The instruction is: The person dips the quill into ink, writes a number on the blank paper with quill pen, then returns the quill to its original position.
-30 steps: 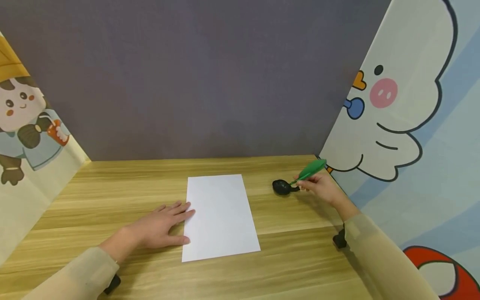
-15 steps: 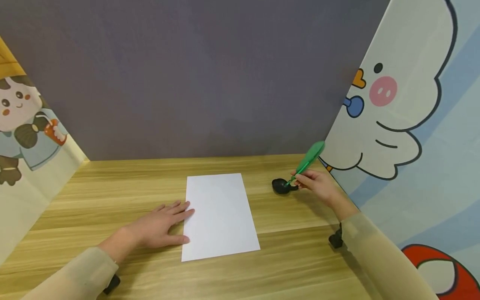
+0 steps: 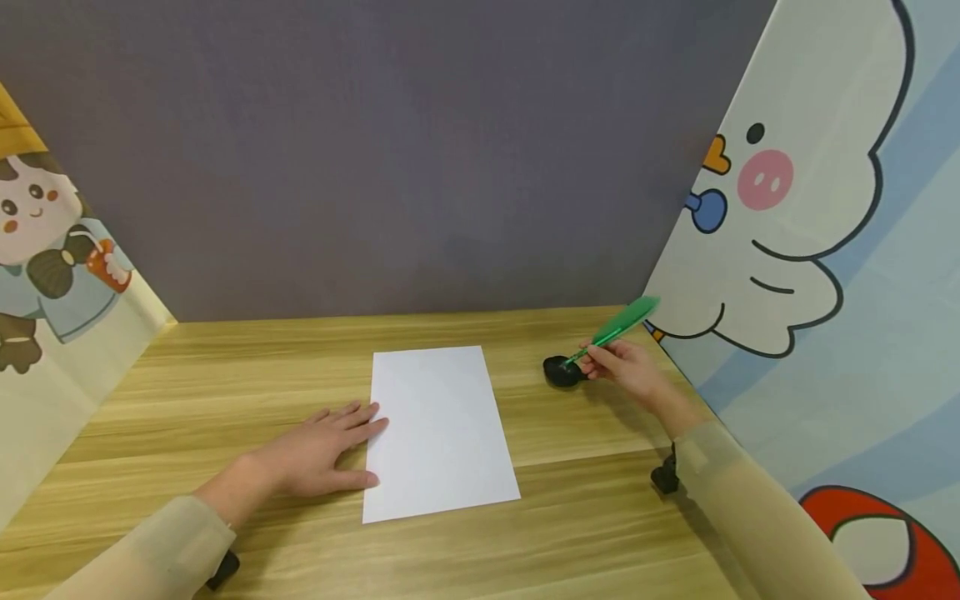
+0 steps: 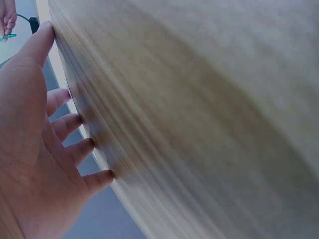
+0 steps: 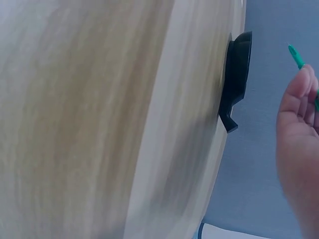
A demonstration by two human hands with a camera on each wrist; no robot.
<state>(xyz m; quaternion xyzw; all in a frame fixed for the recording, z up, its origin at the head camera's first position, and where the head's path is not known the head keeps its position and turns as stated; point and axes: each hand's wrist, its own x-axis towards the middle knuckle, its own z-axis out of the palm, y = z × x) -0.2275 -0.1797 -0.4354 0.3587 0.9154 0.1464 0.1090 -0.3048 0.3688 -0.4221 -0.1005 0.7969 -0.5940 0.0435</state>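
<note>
With thumb and fingers, my right hand [image 3: 628, 372] pinches a green feather quill pen [image 3: 624, 323], its plume leaning up to the right. Below and left of that hand sits a small black dish [image 3: 561, 372] with a short handle, which the fingers mostly hide in the head view. In the right wrist view the pen's nib [image 5: 296, 56] is held above the dish [image 5: 236, 74], apart from it. My left hand [image 3: 318, 457] rests palm down with fingers spread, the tips of some on the left edge of a blank white sheet of paper [image 3: 444, 437].
The wooden tabletop [image 3: 247, 358] ends at a dark grey panel [image 3: 412, 167] at the back. Cartoon-printed walls stand on the left [image 3: 52, 250] and right [image 3: 810, 292]. A black wrist device [image 3: 664, 475] sits under the right sleeve.
The quill pen swung more upright, then leaned back to the right. My right hand shifted slightly left and up, over the dish's handle. My left hand and the paper stayed put.
</note>
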